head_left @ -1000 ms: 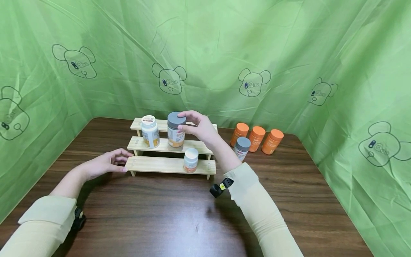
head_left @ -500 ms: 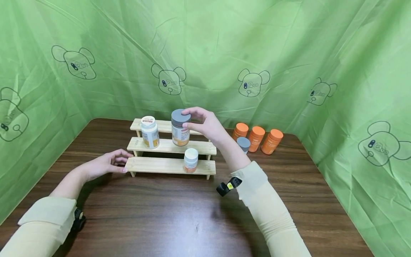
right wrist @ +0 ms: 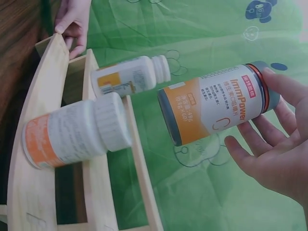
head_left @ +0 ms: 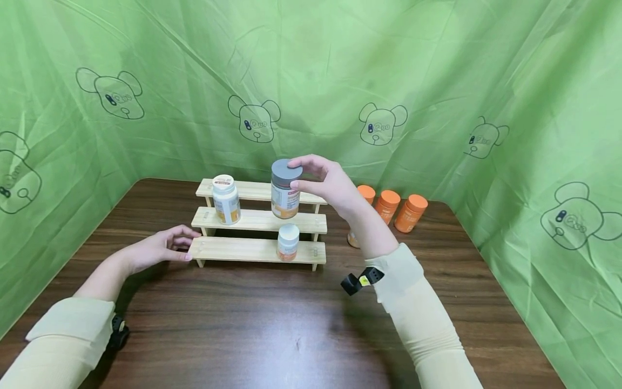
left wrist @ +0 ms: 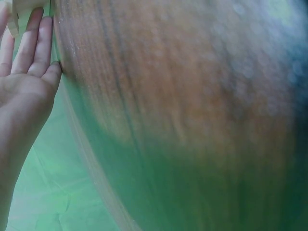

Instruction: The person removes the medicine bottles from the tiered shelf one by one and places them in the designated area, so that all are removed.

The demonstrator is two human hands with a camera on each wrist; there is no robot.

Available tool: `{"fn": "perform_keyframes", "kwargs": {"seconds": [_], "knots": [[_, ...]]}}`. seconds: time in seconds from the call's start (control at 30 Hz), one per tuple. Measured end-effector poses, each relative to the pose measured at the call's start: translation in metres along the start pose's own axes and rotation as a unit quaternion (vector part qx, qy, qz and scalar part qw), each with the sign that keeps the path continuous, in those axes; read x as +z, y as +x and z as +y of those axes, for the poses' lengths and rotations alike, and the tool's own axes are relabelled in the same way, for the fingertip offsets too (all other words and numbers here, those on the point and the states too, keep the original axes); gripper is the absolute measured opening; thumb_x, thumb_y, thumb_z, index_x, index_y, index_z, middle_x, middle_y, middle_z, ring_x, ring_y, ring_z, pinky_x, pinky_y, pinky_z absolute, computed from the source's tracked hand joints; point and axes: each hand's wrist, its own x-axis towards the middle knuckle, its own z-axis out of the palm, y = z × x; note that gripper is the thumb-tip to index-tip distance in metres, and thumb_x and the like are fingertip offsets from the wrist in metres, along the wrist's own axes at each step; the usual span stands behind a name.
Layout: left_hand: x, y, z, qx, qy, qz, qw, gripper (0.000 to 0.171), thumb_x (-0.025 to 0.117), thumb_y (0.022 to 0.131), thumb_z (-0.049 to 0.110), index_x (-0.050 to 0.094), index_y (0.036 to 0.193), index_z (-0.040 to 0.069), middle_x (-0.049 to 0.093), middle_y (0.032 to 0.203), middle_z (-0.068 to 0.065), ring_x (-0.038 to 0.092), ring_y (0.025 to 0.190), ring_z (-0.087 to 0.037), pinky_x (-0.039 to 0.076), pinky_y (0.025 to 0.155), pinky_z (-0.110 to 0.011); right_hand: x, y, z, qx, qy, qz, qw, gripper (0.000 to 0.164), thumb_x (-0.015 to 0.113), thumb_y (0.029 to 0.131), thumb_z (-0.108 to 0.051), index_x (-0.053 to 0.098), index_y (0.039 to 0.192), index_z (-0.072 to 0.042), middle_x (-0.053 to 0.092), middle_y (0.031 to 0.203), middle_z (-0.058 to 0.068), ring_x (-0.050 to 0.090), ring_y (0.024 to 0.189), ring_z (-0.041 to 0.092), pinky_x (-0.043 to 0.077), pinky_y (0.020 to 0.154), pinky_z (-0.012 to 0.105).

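My right hand [head_left: 323, 181] grips a grey-lidded supplement bottle [head_left: 285, 200] by its lid, thumb and fingers around it. In the right wrist view that bottle [right wrist: 211, 106] hangs clear of the wooden tiered shelf [right wrist: 98, 178], its orange and white label showing. My left hand [head_left: 162, 248] holds the left end of the shelf's lowest tier [head_left: 233, 249], thumb in front and fingers behind. On the middle tier, at left, stands a white bottle [head_left: 226, 202] with a white lid. A smaller white bottle [head_left: 288, 243] with an orange label stands on the lowest tier, toward its right end.
Right of the shelf, orange bottles [head_left: 411, 214] stand on the dark wooden table [head_left: 272, 324]. My right forearm partly hides them and almost wholly covers another bottle [head_left: 353, 240]. Green cloth [head_left: 316, 65] surrounds the table at the back and sides.
My right hand has raised the grey-lidded bottle off the middle tier and carried it to the right. The forearm now covers the other grey-lidded bottle. My left hand has stayed put.
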Motion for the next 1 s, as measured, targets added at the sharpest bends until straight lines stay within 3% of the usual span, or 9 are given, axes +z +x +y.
{"fn": "perform_keyframes", "kwargs": {"seconds": [0.5, 1.0], "knots": [[0.001, -0.002, 0.002, 0.003, -0.003, 0.003, 1.0, 0.057, 0.069, 0.085, 0.012, 0.039, 0.131, 0.001, 0.056, 0.126, -0.021, 0.06, 0.105, -0.01, 0.047, 0.085, -0.022, -0.035, -0.027, -0.016, 0.002, -0.001, 0.02, 1.0, 0.033, 0.072, 0.082, -0.007, 0.063, 0.112, -0.017, 0.06, 0.124, 0.004, 0.054, 0.116, 0.022, 0.043, 0.096, 0.039], [0.0, -0.001, 0.002, -0.005, -0.004, 0.004, 1.0, 0.058, 0.07, 0.084, 0.014, 0.039, 0.131, 0.002, 0.054, 0.128, -0.024, 0.059, 0.106, -0.01, 0.046, 0.086, -0.022, -0.065, -0.054, -0.026, 0.0, -0.034, 0.034, 0.999, 0.035, 0.071, 0.083, -0.007, 0.062, 0.116, -0.014, 0.059, 0.124, 0.005, 0.056, 0.111, 0.021, 0.047, 0.089, 0.03]]}}
